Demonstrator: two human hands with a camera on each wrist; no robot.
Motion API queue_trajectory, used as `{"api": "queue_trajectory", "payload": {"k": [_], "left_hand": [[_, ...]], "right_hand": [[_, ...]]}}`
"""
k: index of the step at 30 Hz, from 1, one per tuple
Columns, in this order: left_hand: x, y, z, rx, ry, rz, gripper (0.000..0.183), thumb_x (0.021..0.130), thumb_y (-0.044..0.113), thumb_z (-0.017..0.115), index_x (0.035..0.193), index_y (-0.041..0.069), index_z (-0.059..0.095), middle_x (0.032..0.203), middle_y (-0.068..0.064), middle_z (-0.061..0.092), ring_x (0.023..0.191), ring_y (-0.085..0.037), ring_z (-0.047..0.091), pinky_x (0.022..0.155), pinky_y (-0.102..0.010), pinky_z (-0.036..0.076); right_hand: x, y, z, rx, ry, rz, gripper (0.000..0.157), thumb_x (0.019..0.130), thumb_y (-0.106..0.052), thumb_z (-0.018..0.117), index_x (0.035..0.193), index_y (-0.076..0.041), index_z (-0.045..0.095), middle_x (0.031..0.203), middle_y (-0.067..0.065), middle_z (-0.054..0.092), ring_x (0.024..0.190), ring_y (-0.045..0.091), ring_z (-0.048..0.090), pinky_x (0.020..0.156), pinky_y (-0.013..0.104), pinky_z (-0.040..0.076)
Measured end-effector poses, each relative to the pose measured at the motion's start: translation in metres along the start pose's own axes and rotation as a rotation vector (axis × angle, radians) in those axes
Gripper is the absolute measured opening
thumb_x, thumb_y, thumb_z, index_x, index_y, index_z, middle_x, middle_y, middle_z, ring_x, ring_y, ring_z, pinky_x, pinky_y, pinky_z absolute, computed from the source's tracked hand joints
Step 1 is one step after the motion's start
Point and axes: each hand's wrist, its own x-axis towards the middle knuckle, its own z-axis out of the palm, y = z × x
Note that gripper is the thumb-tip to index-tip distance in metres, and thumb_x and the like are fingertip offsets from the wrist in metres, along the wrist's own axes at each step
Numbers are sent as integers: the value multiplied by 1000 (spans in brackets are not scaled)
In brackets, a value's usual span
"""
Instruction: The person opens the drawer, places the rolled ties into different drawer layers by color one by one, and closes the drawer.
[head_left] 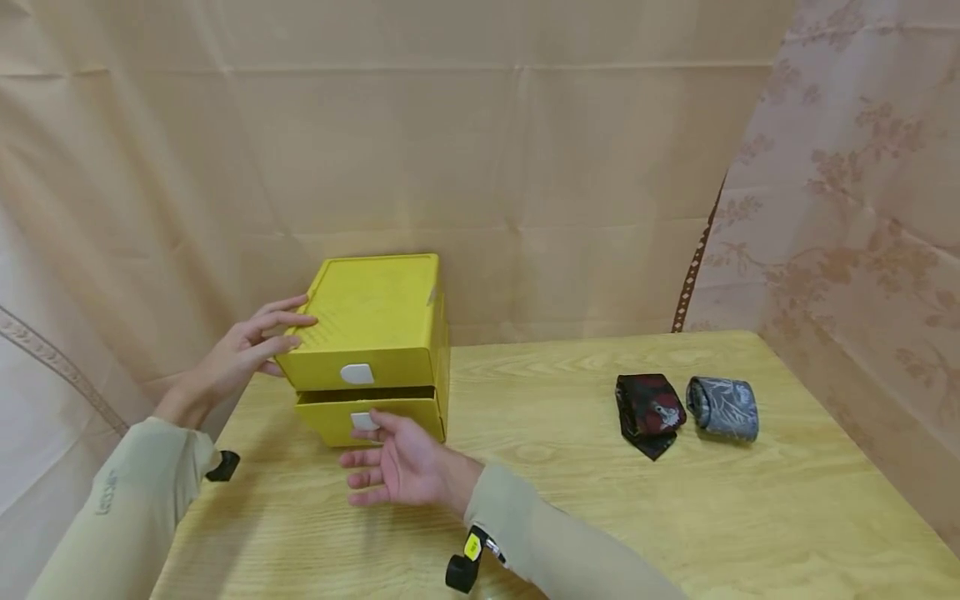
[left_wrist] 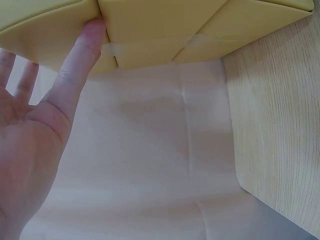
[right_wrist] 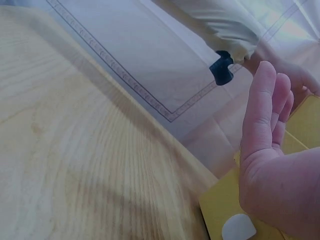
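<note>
A yellow two-drawer box (head_left: 375,304) stands on the table, its lower drawer (head_left: 330,423) pulled out slightly. My left hand (head_left: 251,342) rests on the box's left top edge, fingers lying on the top. In the left wrist view its thumb (left_wrist: 80,62) presses the box's side. Before the lower drawer is my right hand (head_left: 408,458), palm turned to the left. Its thumb is by the white pull tab (head_left: 364,422), and the other fingers are spread and fairly straight. Whether the thumb touches the tab I cannot tell. The drawer's inside is mostly hidden.
On the right of the wooden table (head_left: 525,517) lie a rolled dark red and black necktie (head_left: 651,406) and a rolled grey patterned necktie (head_left: 723,408). A beige curtain (head_left: 525,167) hangs close behind the box, and a floral one (head_left: 862,208) on the right.
</note>
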Motion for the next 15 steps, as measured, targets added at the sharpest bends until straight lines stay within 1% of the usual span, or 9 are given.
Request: {"api": "queue_trajectory", "payload": {"k": [5, 8, 12, 15], "left_hand": [[-4, 0, -2, -44, 20, -15, 34, 100, 19, 50, 133, 10, 54, 155, 2, 22, 120, -10, 42, 68, -37, 54], [-5, 1, -2, -54, 21, -16, 34, 100, 18, 50, 133, 9, 53, 155, 2, 22, 121, -11, 42, 68, -36, 54], [-3, 1, -2, -21, 7, -10, 34, 100, 19, 49, 134, 12, 54, 155, 3, 22, 122, -12, 40, 69, -37, 53], [0, 0, -1, 10, -9, -4, 34, 101, 20, 49, 134, 14, 53, 155, 4, 21, 120, -14, 41, 69, -36, 53]], "right_hand": [[-3, 3, 5, -21, -3, 21, 57, 97, -52, 39, 137, -12, 34, 99, 9, 58, 74, 18, 57, 71, 37, 54], [-4, 5, 6, -28, -6, 28, 54, 97, -52, 38, 134, -13, 36, 98, 8, 58, 72, 17, 57, 71, 37, 54], [-8, 7, 6, -18, 0, 30, 50, 97, -51, 39, 130, -13, 38, 97, 8, 59, 70, 17, 57, 70, 36, 54], [-10, 8, 5, -11, 5, 27, 52, 98, -51, 39, 132, -13, 36, 97, 8, 59, 70, 17, 57, 69, 36, 54]]}}
